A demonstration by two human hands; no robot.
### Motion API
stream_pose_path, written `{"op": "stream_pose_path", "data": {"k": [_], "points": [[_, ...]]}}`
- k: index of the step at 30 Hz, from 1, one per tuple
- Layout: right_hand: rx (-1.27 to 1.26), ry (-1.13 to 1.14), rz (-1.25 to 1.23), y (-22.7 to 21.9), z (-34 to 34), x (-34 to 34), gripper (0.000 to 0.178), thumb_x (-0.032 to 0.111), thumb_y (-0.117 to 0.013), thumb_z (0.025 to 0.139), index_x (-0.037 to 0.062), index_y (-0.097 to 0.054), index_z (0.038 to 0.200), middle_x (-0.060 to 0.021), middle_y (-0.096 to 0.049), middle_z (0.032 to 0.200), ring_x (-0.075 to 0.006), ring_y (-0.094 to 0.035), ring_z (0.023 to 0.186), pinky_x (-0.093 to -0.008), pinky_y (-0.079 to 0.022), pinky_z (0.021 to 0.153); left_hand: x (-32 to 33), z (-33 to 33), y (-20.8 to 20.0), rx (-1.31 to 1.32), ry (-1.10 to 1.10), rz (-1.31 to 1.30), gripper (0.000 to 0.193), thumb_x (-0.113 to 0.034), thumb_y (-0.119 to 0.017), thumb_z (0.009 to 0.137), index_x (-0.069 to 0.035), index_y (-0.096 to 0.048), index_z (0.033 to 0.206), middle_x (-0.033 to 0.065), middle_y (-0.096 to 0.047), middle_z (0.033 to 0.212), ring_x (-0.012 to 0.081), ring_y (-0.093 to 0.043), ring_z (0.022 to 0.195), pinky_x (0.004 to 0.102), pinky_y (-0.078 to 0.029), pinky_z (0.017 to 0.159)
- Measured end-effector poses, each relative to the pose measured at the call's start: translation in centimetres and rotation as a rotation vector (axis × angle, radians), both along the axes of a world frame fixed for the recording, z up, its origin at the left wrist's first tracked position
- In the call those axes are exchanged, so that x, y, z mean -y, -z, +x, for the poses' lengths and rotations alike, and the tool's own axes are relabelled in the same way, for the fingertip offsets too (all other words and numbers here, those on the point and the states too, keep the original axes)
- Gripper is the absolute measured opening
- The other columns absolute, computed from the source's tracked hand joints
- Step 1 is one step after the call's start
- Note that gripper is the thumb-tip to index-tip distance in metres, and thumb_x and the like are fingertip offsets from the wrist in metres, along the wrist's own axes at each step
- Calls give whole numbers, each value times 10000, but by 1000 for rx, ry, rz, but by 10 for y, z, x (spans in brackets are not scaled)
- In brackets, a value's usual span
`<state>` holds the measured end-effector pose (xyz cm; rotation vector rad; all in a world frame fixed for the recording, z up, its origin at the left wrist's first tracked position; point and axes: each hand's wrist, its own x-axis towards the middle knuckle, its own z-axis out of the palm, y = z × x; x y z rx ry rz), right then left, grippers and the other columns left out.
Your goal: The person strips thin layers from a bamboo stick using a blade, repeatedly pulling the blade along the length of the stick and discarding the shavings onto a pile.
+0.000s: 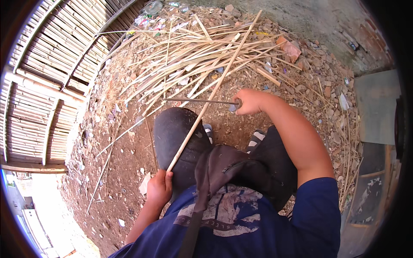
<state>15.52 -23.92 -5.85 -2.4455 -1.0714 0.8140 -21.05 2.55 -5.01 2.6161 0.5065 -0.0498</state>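
Observation:
A long pale strip, like split bamboo (221, 78), runs slantwise from beside my left thigh up over the pile in front of me. Its near end is in my left hand (159, 188), fingers closed round it. My right hand (248, 101) grips the handle of a long, thin-bladed knife (200, 101). The blade points left, crossing the strip just beyond my left knee and seemingly touching it. Part of the handle is hidden in my right fist.
Ahead lies a loose heap of pale strips (189, 60) on rubble and litter. A slatted bamboo wall (51, 47) stands to the left, a concrete wall (309, 26) at the back right. A grey panel (376, 107) is on the right. Bare earth (124, 172) shows at left.

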Motion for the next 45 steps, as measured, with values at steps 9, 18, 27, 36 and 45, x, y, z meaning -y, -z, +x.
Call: {"op": "stream_pose_path", "data": {"k": [9, 18, 27, 36, 45], "points": [[-18, 9, -54, -7, 14, 8, 507, 284, -754, 713, 32, -705, 1150, -196, -710, 883, -316, -700, 832, -422, -547, 756, -7, 0, 4, -14, 20, -7, 329, -311, -552, 1024, -36, -508, 848, 247, -599, 676, 476, -604, 652, 544, -456, 581], [46, 163, -54, -6, 14, 8, 566, 234, -734, 693, 43, -684, 1223, -209, -723, 973, -340, -705, 930, -423, -557, 811, -7, 5, -13, -94, 14, -79, 376, -344, -535, 1030, -27, -513, 829, 256, -598, 691, 489, -606, 688, 554, -448, 606], [-11, 57, -102, 0, 14, 1, 526, 255, -732, 709, 25, -686, 1180, -214, -709, 967, -345, -699, 897, -431, -552, 789, -11, 1, -7, -96, 5, -138, 385, -354, -526, 1037, -22, -527, 843, 252, -602, 705, 479, -601, 697, 529, -449, 614], [11, 162, -102, -28, 3, 5, 591, 263, -709, 710, 23, -664, 1248, -220, -703, 1089, -337, -681, 1022, -420, -540, 886, -9, 5, -8, -76, -2, -167, 368, -329, -543, 1033, -17, -525, 838, 247, -597, 697, 466, -600, 680, 511, -450, 606], [-109, -17, -172, -17, 13, 0, 534, 220, -713, 699, 50, -693, 1204, -181, -726, 994, -324, -701, 923, -419, -551, 789, -9, 9, 0, -20, -12, -190, 366, -318, -542, 1034, -14, -527, 830, 249, -588, 685, 462, -591, 659, 503, -439, 590]]}}
